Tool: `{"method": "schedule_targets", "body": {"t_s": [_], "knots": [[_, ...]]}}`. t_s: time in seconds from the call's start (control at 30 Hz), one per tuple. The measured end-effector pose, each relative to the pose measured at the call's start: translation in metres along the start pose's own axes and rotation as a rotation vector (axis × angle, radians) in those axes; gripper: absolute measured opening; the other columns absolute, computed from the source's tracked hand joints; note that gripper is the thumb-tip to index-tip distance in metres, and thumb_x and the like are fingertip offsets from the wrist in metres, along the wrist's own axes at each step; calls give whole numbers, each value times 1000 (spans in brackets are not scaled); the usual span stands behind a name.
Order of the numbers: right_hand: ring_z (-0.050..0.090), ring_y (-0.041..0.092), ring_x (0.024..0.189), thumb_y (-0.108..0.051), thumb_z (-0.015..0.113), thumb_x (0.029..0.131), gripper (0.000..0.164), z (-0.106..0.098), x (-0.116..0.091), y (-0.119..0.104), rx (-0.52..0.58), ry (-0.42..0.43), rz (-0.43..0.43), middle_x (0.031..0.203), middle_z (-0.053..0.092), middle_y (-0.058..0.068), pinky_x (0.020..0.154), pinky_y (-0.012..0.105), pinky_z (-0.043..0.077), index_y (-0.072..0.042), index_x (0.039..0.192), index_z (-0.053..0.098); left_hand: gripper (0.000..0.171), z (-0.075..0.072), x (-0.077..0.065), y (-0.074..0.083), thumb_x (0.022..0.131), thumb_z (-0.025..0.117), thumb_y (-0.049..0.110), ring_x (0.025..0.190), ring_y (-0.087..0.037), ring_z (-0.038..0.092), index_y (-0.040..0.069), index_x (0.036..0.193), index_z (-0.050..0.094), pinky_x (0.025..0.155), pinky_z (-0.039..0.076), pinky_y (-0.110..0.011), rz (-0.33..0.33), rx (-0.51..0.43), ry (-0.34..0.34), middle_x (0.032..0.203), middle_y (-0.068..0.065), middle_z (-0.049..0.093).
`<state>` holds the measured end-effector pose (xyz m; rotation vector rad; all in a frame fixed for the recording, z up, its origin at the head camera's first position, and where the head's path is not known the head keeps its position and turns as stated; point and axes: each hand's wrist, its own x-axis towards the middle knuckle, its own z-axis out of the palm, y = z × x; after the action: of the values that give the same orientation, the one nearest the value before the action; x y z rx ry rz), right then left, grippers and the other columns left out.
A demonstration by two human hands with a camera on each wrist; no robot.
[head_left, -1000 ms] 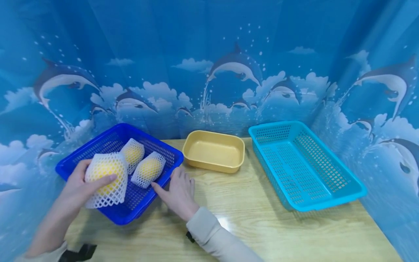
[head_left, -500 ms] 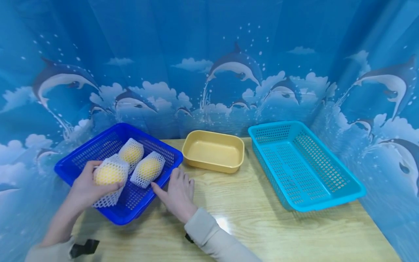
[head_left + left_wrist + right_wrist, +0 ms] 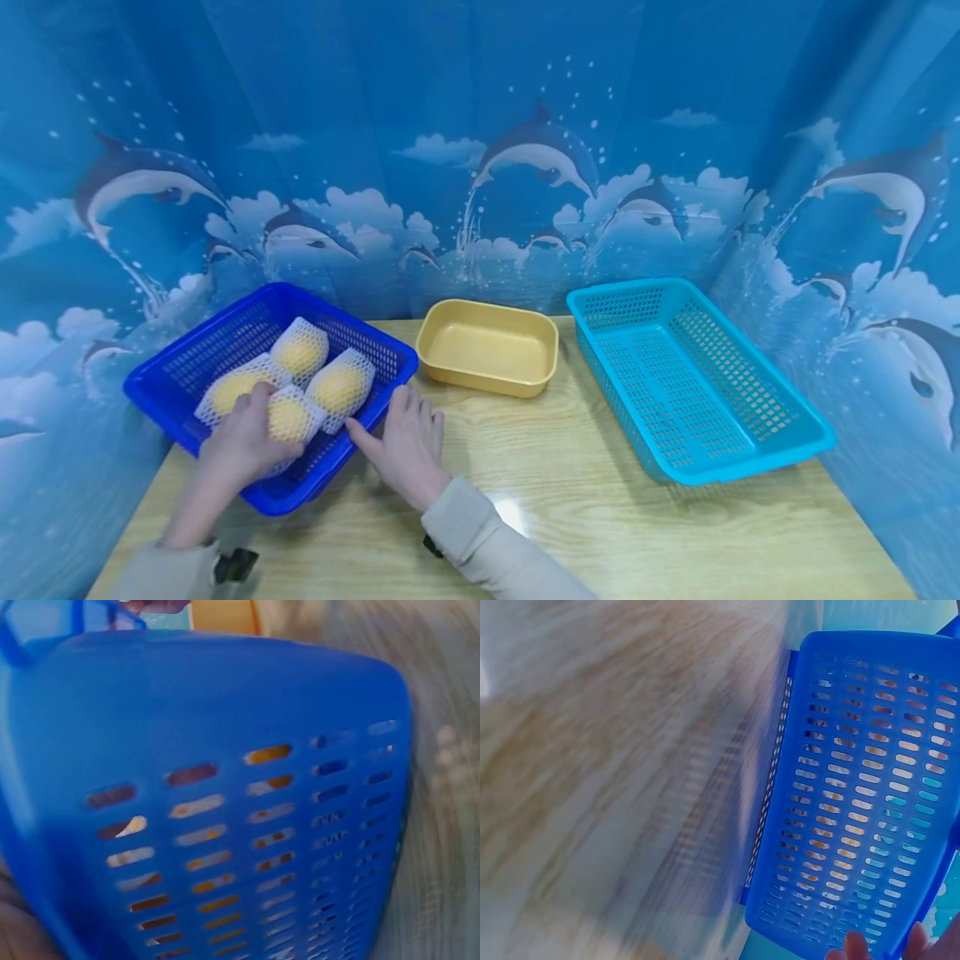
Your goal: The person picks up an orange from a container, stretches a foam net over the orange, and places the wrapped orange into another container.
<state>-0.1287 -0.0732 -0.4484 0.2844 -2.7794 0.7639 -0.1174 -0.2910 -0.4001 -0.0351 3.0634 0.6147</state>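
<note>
In the head view, my left hand point(image 3: 247, 442) reaches into the dark blue basket point(image 3: 172, 358) and holds a yellow oval fruit in a white foam net point(image 3: 292, 417), low among the others. Several more netted fruits lie there, one of them the fruit at the far right point(image 3: 341, 387). At the basket's right front side my right hand point(image 3: 408, 442) holds the rim, thumb over its edge and fingers outside. The left wrist view shows mostly the slotted basket wall point(image 3: 225, 697). In the right wrist view, fingertips point(image 3: 856, 946) show at the bottom against the basket's wall point(image 3: 772, 915).
A gold-coloured rectangular tub point(image 3: 487, 346) stands right of the basket. Farther right is a larger turquoise basket point(image 3: 678, 383). All are on a light wooden table point(image 3: 570, 517), with a blue dolphin-print curtain point(image 3: 450, 125) along the back and sides.
My left hand has moved right and lower into the basket with its netted fruit. Another netted fruit now shows to its left. The right hand has stayed at the rim.
</note>
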Motion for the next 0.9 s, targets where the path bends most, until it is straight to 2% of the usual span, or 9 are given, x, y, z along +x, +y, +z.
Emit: {"method": "schedule_targets", "body": {"t_s": [0.13, 0.3, 0.6, 0.83, 0.9], "knots": [[41, 15, 77, -68, 56, 88, 57, 0, 0, 0, 1, -3, 2, 91, 44, -2, 65, 28, 26, -15, 102, 44, 93, 5, 1, 0, 69, 85, 36, 90, -58, 56, -6, 134, 35, 65, 48, -64, -3, 56, -8, 113, -39, 49], [41, 15, 77, -68, 56, 88, 56, 0, 0, 0, 8, -14, 8, 91, 43, -2, 65, 28, 26, -15, 102, 44, 92, 9, 4, 2, 71, 83, 38, 89, -57, 56, -7, 134, 33, 64, 49, -62, -7, 106, -51, 114, -40, 48], [40, 14, 77, -68, 55, 88, 56, 0, 0, -1, 27, -41, 20, 90, 42, -3, 65, 28, 26, -15, 102, 43, 95, 12, 9, 6, 73, 82, 33, 92, -61, 53, -13, 135, 27, 72, 48, -65, 2, 73, -88, 117, -44, 44], [40, 15, 78, -69, 53, 89, 57, 0, 1, 1, 35, -48, 25, 92, 42, -3, 65, 28, 27, -15, 103, 43, 98, 14, 10, 7, 74, 82, 31, 102, -62, 52, -15, 137, 24, 79, 46, -67, 35, 109, -126, 123, -45, 45], [40, 15, 78, -69, 54, 88, 57, -1, 0, 0, 39, -45, 25, 91, 41, -3, 65, 28, 27, -15, 103, 43, 97, 14, 10, 6, 75, 82, 32, 102, -63, 51, -15, 137, 23, 80, 45, -67, 24, 121, -143, 125, -45, 43]]}}
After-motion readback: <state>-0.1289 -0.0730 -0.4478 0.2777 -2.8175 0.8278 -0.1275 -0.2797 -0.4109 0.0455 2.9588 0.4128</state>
